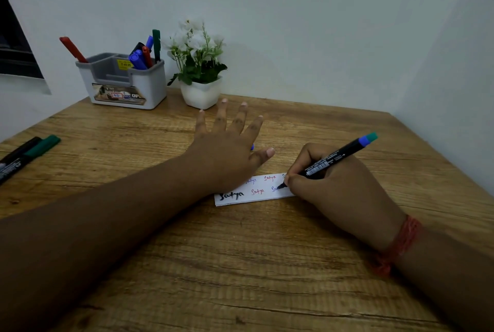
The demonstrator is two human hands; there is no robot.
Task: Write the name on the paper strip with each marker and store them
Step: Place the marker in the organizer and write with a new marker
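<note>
Now, right hand (339, 187) gripping a black marker (331, 159), tip on the paper strip (254, 192) mid-table, left hand (227, 144) flat with fingers spread, pinning the strip's left part, organizer (125, 83) holding markers at the far left corner, two markers (26, 154) at the left edge.

White potted flowers (199, 64) stand on the wooden table (240, 264), against the pale wall (294, 24)
</note>
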